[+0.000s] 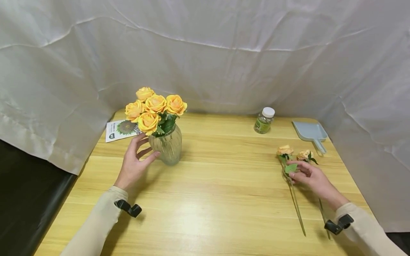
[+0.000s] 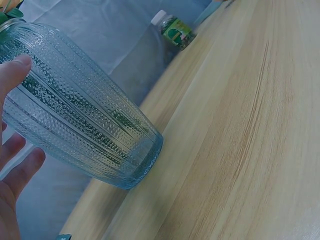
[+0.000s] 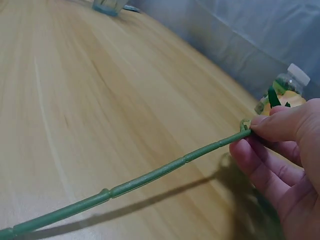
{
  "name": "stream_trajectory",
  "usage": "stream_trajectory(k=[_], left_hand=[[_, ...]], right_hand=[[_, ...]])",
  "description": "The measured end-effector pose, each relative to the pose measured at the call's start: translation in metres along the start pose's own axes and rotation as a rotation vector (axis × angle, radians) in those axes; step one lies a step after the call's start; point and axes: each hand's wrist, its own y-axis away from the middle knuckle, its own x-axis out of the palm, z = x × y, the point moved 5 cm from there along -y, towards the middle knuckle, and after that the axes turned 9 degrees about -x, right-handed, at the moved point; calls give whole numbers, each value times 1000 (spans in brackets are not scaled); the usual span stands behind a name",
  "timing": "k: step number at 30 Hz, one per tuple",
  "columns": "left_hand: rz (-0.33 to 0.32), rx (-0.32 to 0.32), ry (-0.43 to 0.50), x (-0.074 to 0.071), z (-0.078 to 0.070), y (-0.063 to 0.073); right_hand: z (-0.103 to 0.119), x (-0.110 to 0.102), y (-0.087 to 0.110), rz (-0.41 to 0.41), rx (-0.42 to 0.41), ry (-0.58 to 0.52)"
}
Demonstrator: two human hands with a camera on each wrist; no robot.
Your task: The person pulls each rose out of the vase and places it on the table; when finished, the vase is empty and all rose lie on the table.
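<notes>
A ribbed glass vase (image 1: 171,145) stands at the left of the table, holding several yellow roses (image 1: 156,104). My left hand (image 1: 136,160) is at the vase's left side, thumb over the front and fingers spread beside the glass. In the left wrist view the thumb overlaps the vase (image 2: 85,95), with two fingertips showing beside its edge. At the right, my right hand (image 1: 307,176) pinches a pale orange rose (image 1: 285,150) by its stem, near a green leaf. The stem (image 3: 165,170) slants over the table in the right wrist view. A second rose (image 1: 304,155) lies behind that hand, partly hidden.
A white-capped jar (image 1: 263,121) with a green label stands at the back right. A light blue dustpan (image 1: 310,131) lies beyond the roses. Behind the vase lies a sunflower-printed packet (image 1: 120,130). Grey cloth (image 1: 211,71) hangs around the wooden table (image 1: 217,199).
</notes>
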Motion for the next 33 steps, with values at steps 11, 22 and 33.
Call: stream_trajectory(k=[11,22,33], left_hand=[[1,-3,-10,0,-1,0],[1,-18,-21,-1,0,1],[4,-22,-35,-1,0,1]], right_hand=[[-11,5,3,11,77,-14],[-11,8,4,1,86,13],[-10,8,6,-18,48,-15]])
